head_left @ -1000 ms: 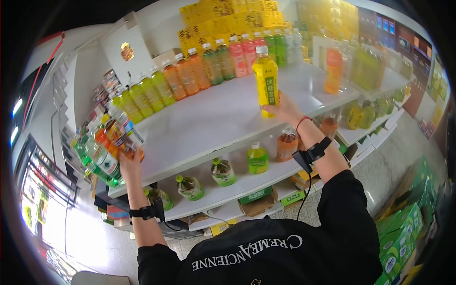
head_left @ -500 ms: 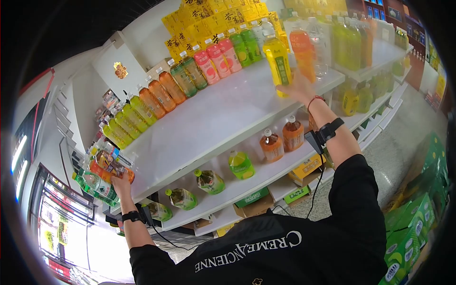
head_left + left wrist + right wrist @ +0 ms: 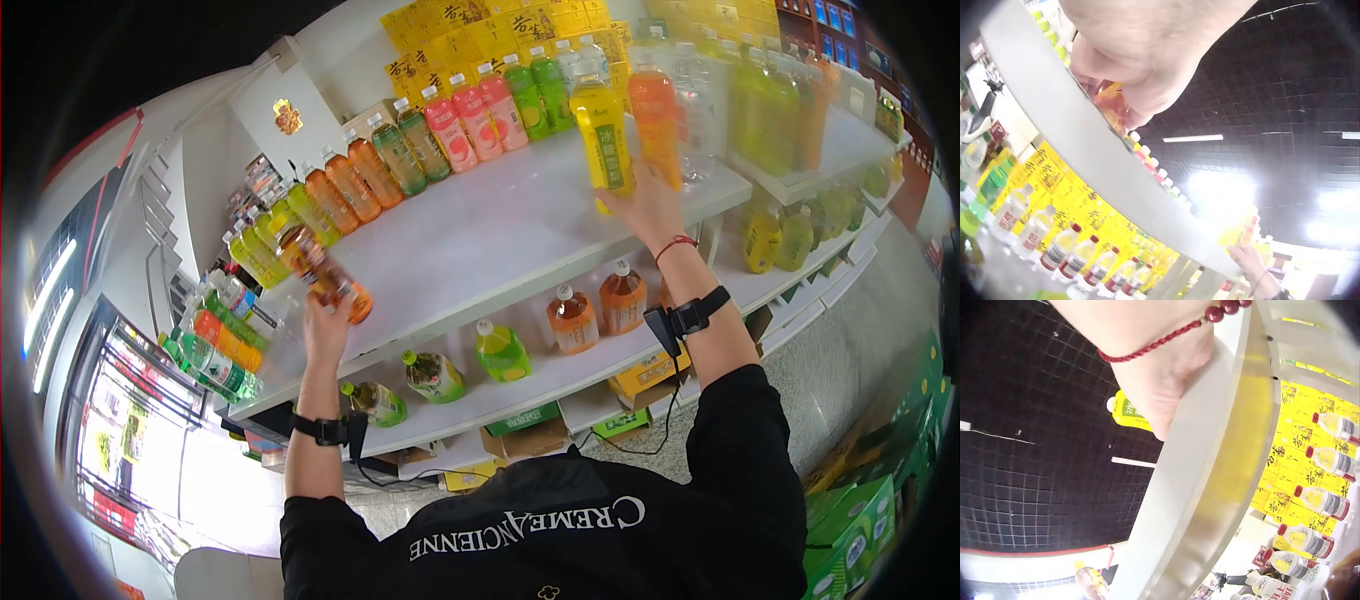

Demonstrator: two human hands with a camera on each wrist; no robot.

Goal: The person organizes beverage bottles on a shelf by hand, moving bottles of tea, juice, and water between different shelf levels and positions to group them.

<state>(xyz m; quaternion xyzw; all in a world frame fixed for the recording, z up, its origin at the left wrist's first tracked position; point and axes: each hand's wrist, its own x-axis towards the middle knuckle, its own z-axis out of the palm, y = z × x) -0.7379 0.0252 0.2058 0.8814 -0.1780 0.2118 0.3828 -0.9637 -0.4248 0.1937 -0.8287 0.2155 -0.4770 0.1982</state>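
Note:
My left hand [image 3: 328, 335] grips a brown tea-coloured bottle with an orange lower part [image 3: 325, 272] near its bottom. That bottle tilts to the left over the left end of the white shelf top [image 3: 450, 245]. In the left wrist view the hand covers most of its orange part [image 3: 1112, 103]. My right hand [image 3: 648, 208] holds a yellow drink bottle with a green label [image 3: 603, 140] low on its body, nearly upright. It stands close beside an orange bottle [image 3: 656, 110] at the shelf's right end. The right wrist view shows the yellow bottle's upper part [image 3: 1130, 412] past the hand.
Along the shelf's back runs a row of bottles, with pink ones [image 3: 475, 118] near the middle. Green and orange bottles [image 3: 220, 340] cluster at the left end. Several bottles, one bright green [image 3: 500, 352], stand on the lower shelf. Stacked yellow boxes [image 3: 500, 45] rise behind.
My left hand has drawn the brown bottle out of the left cluster and rightward over the shelf. The right hand has carried the yellow bottle right, up beside the orange bottle.

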